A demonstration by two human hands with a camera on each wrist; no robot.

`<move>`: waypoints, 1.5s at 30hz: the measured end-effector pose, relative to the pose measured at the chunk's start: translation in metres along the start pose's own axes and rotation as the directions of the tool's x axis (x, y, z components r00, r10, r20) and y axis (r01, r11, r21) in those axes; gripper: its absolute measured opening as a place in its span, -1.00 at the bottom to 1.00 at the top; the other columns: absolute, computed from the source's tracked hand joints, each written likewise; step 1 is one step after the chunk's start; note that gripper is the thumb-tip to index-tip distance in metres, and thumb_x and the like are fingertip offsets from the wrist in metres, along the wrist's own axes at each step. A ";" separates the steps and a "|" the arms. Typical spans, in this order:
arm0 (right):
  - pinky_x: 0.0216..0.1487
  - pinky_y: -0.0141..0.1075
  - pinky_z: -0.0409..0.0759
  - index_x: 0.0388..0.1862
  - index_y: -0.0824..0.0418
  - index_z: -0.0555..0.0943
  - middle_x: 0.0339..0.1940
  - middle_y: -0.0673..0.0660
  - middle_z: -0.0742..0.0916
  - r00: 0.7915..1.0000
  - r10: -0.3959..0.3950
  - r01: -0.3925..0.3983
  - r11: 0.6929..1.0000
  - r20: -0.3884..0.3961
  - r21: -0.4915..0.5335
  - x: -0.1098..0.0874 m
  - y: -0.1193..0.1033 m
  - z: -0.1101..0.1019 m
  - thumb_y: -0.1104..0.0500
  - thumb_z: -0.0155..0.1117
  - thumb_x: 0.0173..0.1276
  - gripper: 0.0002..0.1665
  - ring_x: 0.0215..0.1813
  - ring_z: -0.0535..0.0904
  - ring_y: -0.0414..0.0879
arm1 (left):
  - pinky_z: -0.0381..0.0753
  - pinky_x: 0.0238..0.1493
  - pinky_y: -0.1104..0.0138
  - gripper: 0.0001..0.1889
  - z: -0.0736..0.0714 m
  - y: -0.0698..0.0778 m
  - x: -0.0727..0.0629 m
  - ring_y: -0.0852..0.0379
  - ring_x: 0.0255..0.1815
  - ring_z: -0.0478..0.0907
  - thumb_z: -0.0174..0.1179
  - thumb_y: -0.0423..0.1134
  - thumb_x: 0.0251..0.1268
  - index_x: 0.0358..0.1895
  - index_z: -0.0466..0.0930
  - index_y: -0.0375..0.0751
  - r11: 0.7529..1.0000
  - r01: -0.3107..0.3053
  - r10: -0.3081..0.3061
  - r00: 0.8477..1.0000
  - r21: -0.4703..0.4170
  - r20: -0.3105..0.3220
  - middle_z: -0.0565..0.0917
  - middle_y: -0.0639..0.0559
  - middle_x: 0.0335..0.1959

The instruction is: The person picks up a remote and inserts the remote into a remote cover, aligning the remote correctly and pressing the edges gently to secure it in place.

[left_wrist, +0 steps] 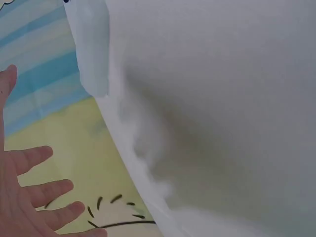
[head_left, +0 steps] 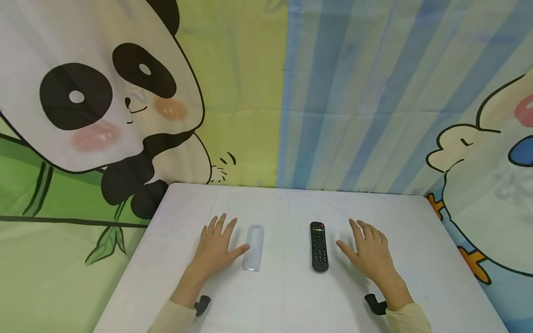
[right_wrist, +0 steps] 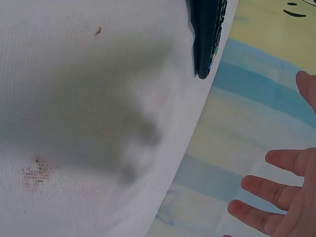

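Observation:
A black remote control [head_left: 319, 246] with rows of buttons lies face up on the white table, right of its middle. To its left lies a clear, pale plastic sleeve [head_left: 253, 248], long and narrow like the remote. My left hand [head_left: 214, 252] hovers beside the sleeve with fingers spread; from above, its thumb overlaps the sleeve's left edge. To the right of the remote, my right hand [head_left: 369, 252] is held over the table, fingers spread and nothing in it. Both wrist views show the palms empty, with the sleeve [left_wrist: 94, 49] and the remote [right_wrist: 205, 39] apart from the fingers.
The white-covered table [head_left: 287, 300] ends at a printed curtain [head_left: 245, 92] with a panda and blue stripes. A black strap piece [head_left: 202, 305] sits at the left wrist, another [head_left: 376, 305] at the right. Small brownish stains [right_wrist: 37, 174] mark the cloth.

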State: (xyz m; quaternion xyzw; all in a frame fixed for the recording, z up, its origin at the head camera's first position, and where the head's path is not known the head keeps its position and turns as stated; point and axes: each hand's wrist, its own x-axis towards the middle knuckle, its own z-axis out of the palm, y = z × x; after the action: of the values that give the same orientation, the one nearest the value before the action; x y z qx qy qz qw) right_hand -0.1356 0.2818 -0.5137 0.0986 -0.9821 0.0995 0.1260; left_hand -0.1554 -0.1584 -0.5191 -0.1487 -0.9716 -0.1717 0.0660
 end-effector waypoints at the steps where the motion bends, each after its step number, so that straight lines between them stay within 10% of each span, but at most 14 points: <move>1: 0.25 0.38 0.19 0.50 0.28 0.27 0.34 0.42 0.42 1.000 0.001 -0.001 1.000 0.000 0.005 0.000 0.000 0.000 -0.33 0.17 0.42 -0.06 0.32 0.30 0.42 | 0.04 0.37 -0.33 -0.04 0.001 0.003 0.002 -0.37 0.52 0.01 0.13 0.47 0.22 0.51 0.27 -0.15 1.000 -0.008 0.008 1.000 -0.011 0.001 0.16 -0.33 0.52; 19: 0.08 0.25 0.46 0.45 0.39 0.31 0.18 0.47 0.53 1.000 0.020 -0.022 0.996 0.022 0.089 0.005 -0.006 0.011 -0.13 0.27 0.45 -0.16 0.16 0.46 0.40 | 0.26 0.39 -0.08 -0.10 0.029 0.063 0.043 -0.25 0.50 0.14 0.01 0.41 0.37 0.53 0.20 -0.21 0.987 -0.153 0.158 0.983 -0.056 0.090 0.25 -0.24 0.49; 35: 0.10 0.17 0.51 0.44 0.45 0.27 0.17 0.45 0.50 0.980 0.091 -0.142 0.943 0.175 0.302 0.017 -0.016 0.024 -0.06 0.19 0.52 -0.23 0.16 0.50 0.31 | 0.53 0.20 0.04 -0.27 0.066 0.115 0.070 -0.11 0.30 0.44 0.07 0.25 0.45 0.46 0.32 -0.21 0.973 -0.079 0.121 0.975 -0.219 0.187 0.45 -0.17 0.34; 45: -0.31 -0.15 0.59 0.27 0.57 0.40 -0.22 0.21 0.63 0.917 0.140 -0.305 0.851 0.375 0.427 0.027 -0.027 0.031 0.03 0.22 0.50 -0.34 -0.32 0.56 -0.03 | 0.64 -0.15 0.22 -0.37 0.085 0.138 0.073 0.19 -0.42 0.68 0.22 0.04 0.43 0.34 0.41 -0.38 0.815 0.144 0.066 0.939 -0.561 0.338 0.64 -0.10 0.01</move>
State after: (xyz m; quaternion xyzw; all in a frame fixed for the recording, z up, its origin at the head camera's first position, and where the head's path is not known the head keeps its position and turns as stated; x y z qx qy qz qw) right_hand -0.1628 0.2448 -0.5314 0.0256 -0.9386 0.3344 -0.0807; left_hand -0.1879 0.0146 -0.5424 -0.1690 -0.8727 -0.4308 -0.1557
